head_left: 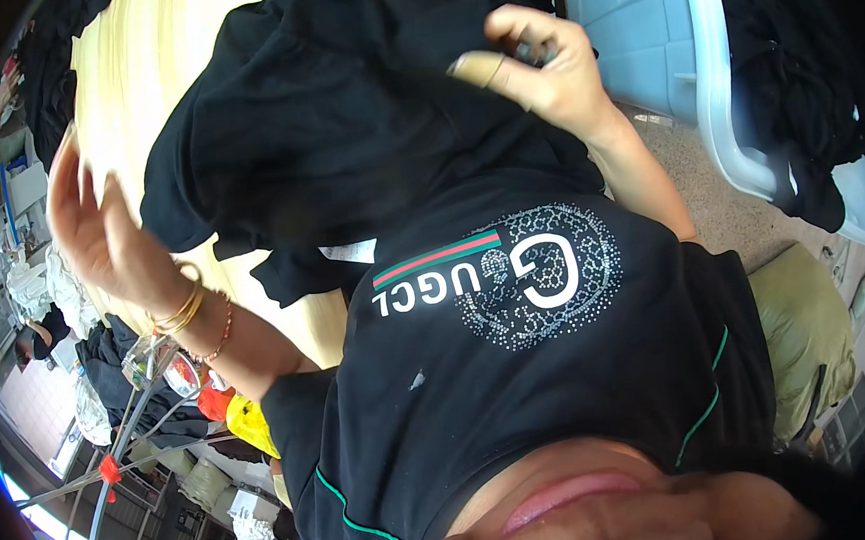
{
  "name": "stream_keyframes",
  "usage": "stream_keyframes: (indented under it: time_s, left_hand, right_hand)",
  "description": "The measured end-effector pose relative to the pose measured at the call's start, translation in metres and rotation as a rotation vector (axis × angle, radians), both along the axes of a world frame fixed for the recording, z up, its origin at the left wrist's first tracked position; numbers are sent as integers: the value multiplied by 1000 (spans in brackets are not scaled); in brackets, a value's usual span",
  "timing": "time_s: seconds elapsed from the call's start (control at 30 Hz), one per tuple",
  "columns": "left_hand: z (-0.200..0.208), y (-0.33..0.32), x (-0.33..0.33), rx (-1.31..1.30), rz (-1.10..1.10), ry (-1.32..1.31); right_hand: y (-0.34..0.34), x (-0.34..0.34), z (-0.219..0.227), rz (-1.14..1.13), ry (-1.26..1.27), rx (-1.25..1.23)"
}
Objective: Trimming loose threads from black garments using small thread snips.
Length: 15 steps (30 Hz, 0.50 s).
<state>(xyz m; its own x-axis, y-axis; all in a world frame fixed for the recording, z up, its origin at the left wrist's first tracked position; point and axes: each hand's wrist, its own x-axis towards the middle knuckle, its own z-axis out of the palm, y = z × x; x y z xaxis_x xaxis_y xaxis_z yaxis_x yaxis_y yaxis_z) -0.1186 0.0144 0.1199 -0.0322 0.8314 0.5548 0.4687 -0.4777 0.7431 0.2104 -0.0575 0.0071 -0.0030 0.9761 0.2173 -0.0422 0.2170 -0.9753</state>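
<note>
A large dark fabric piece, apparently a black garment, lies bunched across the table before me. Just beyond its left edge my left hand is raised, fingers stretched and slightly blurred, holding nothing; bracelets circle that wrist. My right hand hovers over the garment's right side. Its fingers curl around a small dark metal tool, mostly hidden in the palm, and its thumb has a yellowish covering. A small white label shows at the cloth's near edge.
The pale yellow tabletop runs under the cloth. At the right stands a light blue plastic tub, with more black fabric beside it. Metal rods and a yellow cloth are at the lower left. An olive sack sits right.
</note>
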Motion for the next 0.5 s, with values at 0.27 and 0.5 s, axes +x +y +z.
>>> stream_keyframes:
  time_s: [0.27,0.5]
  left_hand:
    - [-14,24,153,22,-758,743]
    - [-73,16,178,122,-921,783]
  right_hand:
    - [-12,-52,2,925,-189,-92]
    - [-23,15,-2,906,-9,-284]
